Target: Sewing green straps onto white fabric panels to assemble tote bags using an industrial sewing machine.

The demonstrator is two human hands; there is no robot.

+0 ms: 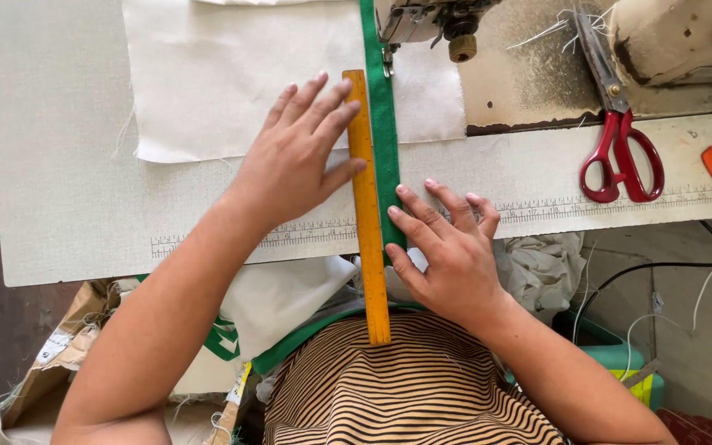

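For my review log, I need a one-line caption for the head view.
Left hand presses an orange ruler beside a green strap; right hand holds the strap flat.

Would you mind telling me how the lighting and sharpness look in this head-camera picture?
Head view: soft, even daylight; faint shadows under the left hand and right hand; no glare on the yellow ruler or red scissors; everything sharp, with slight wide-angle bending at the table edge.
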